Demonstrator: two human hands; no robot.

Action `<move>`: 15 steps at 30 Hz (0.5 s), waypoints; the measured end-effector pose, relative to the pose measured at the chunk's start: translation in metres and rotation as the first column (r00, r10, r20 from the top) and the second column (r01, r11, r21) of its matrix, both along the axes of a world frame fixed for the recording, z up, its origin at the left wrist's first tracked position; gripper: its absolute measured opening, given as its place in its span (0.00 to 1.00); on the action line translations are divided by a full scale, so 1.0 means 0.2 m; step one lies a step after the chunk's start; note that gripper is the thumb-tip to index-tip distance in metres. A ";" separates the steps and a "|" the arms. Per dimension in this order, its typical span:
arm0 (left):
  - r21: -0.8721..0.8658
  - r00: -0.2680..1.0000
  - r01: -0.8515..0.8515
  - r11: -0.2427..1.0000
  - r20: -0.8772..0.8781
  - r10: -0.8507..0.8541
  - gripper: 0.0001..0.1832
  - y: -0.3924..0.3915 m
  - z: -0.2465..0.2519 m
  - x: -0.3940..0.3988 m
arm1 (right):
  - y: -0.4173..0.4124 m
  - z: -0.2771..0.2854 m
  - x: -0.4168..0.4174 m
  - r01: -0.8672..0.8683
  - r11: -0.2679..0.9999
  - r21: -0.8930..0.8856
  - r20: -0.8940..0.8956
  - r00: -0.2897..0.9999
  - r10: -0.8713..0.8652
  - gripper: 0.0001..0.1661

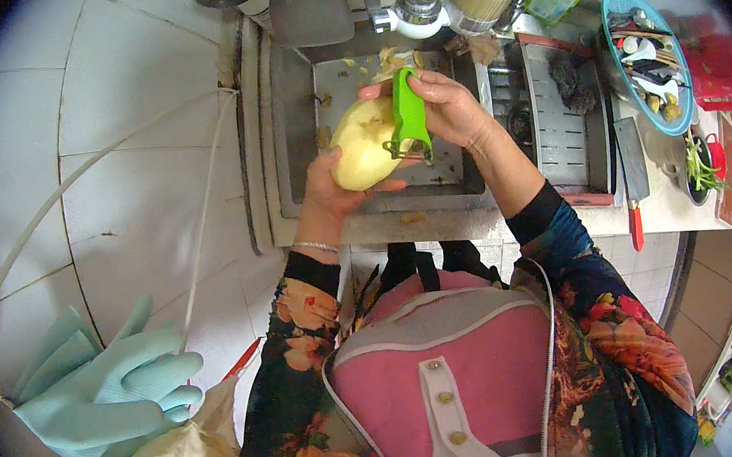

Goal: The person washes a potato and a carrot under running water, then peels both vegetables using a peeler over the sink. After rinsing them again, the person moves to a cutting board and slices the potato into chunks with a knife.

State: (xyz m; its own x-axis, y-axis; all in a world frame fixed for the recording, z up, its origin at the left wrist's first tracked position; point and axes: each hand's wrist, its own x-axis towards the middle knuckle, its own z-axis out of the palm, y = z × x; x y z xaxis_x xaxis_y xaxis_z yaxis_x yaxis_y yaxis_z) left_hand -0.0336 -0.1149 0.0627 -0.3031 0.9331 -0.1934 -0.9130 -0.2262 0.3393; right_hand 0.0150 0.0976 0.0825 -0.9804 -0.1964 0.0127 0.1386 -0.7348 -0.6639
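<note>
My left hand (pixel 326 188) cups the lower left side of a large peeled potato (pixel 362 149), pale yellow with a brownish patch near its upper end. In my right hand (pixel 447 107) is a green-handled peeler (pixel 409 108), upright, its blade end at the potato's right side. The fingertips of my right hand reach to the potato's upper end. Both hands are above a stainless steel sink (pixel 450 179), where scraps of peel (pixel 391 61) lie on the bottom, mostly beyond the potato.
A chrome faucet (pixel 418 10) and a wide metal turner (pixel 309 10) overhang the sink's far side. To the right are a slotted drainer (pixel 565 133), a cleaver (pixel 632 159) and a blue basket of utensils (pixel 679 48). Rubber gloves (pixel 110 394) hang at the lower left.
</note>
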 end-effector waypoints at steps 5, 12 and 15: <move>0.050 0.989 -0.045 0.998 -0.137 0.051 0.48 0.02 0.00 0.01 | -0.02 -0.07 -0.03 0.339 0.925 -0.171 0.206 0.931 -0.303 0.24; -0.044 0.954 -0.300 0.953 0.000 0.300 0.48 0.07 0.05 0.07 | -0.17 0.02 -0.07 0.382 0.833 0.400 0.099 0.886 -0.454 0.18; 0.027 0.971 -0.218 0.976 -0.092 0.220 0.48 0.04 0.04 0.07 | -0.19 0.05 -0.07 0.269 0.935 0.233 0.182 0.932 -0.314 0.19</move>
